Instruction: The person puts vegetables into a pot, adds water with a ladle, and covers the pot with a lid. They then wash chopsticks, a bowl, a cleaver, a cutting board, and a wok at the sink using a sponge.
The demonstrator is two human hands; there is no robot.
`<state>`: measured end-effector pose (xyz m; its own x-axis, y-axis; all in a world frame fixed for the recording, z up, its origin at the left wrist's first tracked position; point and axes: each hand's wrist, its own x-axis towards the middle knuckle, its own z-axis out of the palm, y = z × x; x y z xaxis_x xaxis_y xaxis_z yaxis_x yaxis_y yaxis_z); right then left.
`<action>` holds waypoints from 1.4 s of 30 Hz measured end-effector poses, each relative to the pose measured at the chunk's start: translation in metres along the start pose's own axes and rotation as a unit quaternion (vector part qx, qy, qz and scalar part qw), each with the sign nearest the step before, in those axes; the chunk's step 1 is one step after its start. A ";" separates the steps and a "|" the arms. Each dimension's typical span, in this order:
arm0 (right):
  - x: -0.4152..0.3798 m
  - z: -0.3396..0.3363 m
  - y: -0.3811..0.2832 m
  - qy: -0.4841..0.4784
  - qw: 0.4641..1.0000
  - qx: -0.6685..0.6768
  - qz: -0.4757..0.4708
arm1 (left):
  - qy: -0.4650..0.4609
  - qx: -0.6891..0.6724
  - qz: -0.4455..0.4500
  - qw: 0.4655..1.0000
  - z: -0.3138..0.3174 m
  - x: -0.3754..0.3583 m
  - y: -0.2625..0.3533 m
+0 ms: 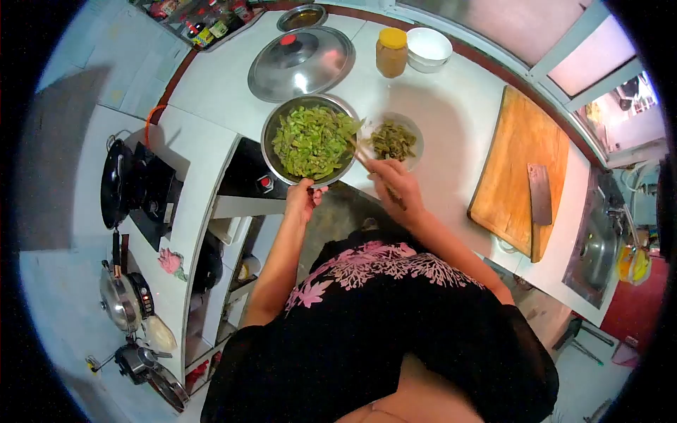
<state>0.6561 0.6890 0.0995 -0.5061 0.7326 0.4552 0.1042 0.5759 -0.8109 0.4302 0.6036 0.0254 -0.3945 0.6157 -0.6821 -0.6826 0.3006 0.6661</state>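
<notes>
A steel bowl (266, 144) full of chopped green vegetables (310, 141) is at the counter's near edge. My left hand (305, 201) grips its near rim, thumb on top and fingers beneath. My right hand (396, 187) is closed around a pair of chopsticks (362, 151), their tips at the bowl's right side among the greens. Just right of the bowl, partly behind the chopsticks and my right hand, sits a pale dish (417, 144) holding darker, olive-coloured pieces (392, 139).
Behind the bowl lies a large steel lid (310, 67). A yellow-capped jar (391, 53) and white bowls (429, 51) stand farther back. At right, a cleaver (539, 194) rests on a wooden cutting board (511, 155), near the sink (596, 240). A gas stove (156, 194) is at left.
</notes>
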 end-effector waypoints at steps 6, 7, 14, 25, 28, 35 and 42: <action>0.014 0.031 0.008 -0.042 0.993 -0.105 -0.045 | 0.032 0.119 0.081 0.989 0.024 -0.026 0.006; 0.017 0.032 0.006 -0.020 0.992 -0.115 -0.051 | 0.027 0.121 0.092 0.988 0.027 -0.027 0.003; 0.012 0.023 0.006 -0.074 0.975 -0.209 0.013 | 0.014 0.084 0.120 0.989 0.048 -0.019 -0.011; -0.006 -0.024 0.000 0.048 0.983 -0.161 0.067 | 0.027 0.101 0.135 0.985 0.069 -0.006 -0.016; -0.006 -0.038 0.009 0.097 0.989 -0.109 0.037 | 0.014 0.115 0.139 0.984 0.065 -0.003 -0.015; -0.002 -0.006 0.018 0.027 0.997 0.047 0.055 | 0.004 0.111 0.141 0.984 0.063 -0.005 -0.013; 0.001 0.014 0.013 -0.052 0.988 -0.142 0.011 | 0.012 0.135 0.174 0.975 0.063 -0.010 -0.016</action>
<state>0.6449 0.6921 0.0847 -0.5854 0.7128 0.3862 0.3443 0.6499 -0.6776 0.4837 0.6384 0.0406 -0.5898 0.6991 -0.4043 -0.3190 0.2583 0.9119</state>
